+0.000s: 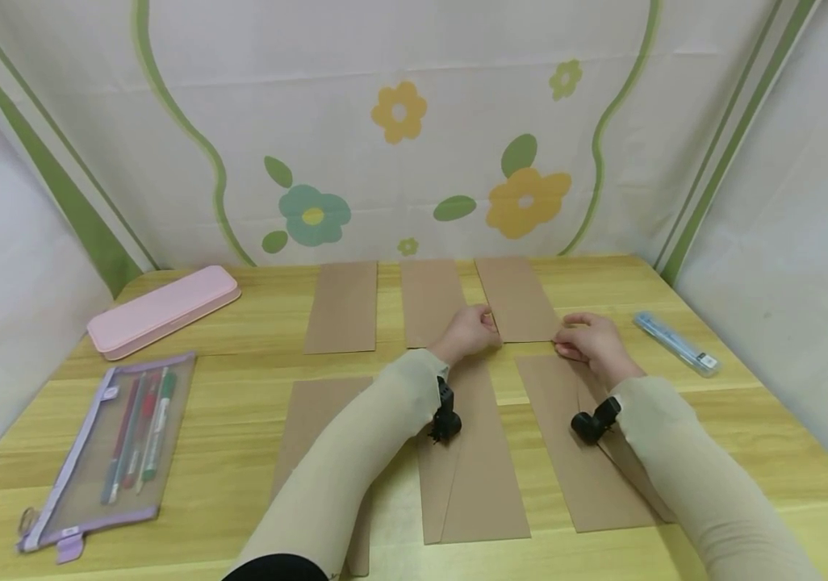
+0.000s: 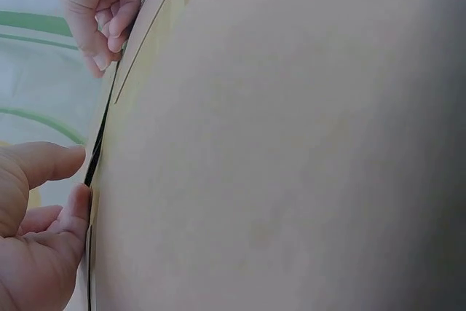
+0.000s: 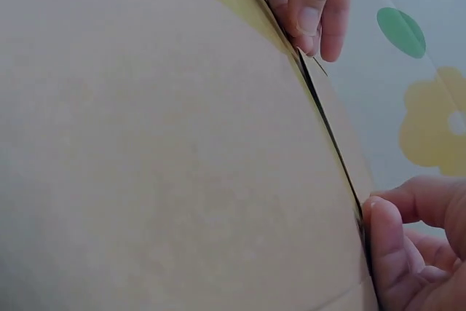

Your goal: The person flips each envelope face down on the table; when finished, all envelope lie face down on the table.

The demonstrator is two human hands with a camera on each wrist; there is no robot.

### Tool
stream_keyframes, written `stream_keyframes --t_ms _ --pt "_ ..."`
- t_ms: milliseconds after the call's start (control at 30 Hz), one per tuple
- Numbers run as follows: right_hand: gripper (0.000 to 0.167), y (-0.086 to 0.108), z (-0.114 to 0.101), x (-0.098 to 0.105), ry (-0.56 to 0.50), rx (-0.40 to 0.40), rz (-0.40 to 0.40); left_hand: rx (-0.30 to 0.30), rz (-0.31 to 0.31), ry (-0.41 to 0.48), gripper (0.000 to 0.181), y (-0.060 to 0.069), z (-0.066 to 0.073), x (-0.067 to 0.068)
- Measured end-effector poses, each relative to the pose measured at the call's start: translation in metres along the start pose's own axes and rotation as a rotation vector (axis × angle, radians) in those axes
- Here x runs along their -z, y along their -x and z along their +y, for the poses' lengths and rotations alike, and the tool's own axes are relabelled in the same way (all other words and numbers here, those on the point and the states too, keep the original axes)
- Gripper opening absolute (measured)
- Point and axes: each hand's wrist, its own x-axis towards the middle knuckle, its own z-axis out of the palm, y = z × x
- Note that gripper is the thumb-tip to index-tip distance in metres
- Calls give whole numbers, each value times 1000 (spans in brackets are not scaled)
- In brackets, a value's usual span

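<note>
Mesh pouch (image 1: 83, 484) w/ pens (image 1: 144, 432), pink case (image 1: 163, 311) behind. Then 2 brown envs (image 1: 341, 311), far & near; 2 more mid. L hand (image 1: 466, 332) at near-L corner of far-R env (image 1: 519, 298) on table (image 1: 240, 452); fingers bent, can't tell if gripping. R hand (image 1: 591, 347): fingers pinch its near-R corner, near-R env (image 1: 591, 492) below. Blue box (image 1: 675, 344) far R.

The head view faces forward and down; 2 close wrist views share the same fingers (image 2: 69, 220).
</note>
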Motion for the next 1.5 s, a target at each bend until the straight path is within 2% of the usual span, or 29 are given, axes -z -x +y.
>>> stream_keyframes --t_ms 133,300,500,667,767,933,1133,1267,1367,1500 --pt "64 -1 0 -2 3 8 24 -2 21 13 68 3 2 2" --pt "64 3 -2 -7 -10 24 41 -9 31 135 64 9 7 8" --pt "61 8 -12 -21 -24 70 41 -48 53 216 60 19 12 26" --pt "59 16 -19 -37 -29 145 27 -40 32 253 59 35 11 42" --pt "56 24 -20 -49 -16 170 -16 -61 5 247 58 48 8 50" --pt "52 36 -16 -71 3 192 -134 -77 -39 223 61 76 0 64" --pt "52 54 -12 -90 -109 177 -239 -83 -75 200 64 114 -3 80" --pt "55 67 -8 -102 -77 169 -320 -81 -60 219 65 141 -10 94" --pt "56 77 -7 -113 -87 150 -382 -105 -33 227 64 160 -20 106" --pt "54 91 -8 -127 -126 148 -470 -123 29 162 62 184 -34 123"
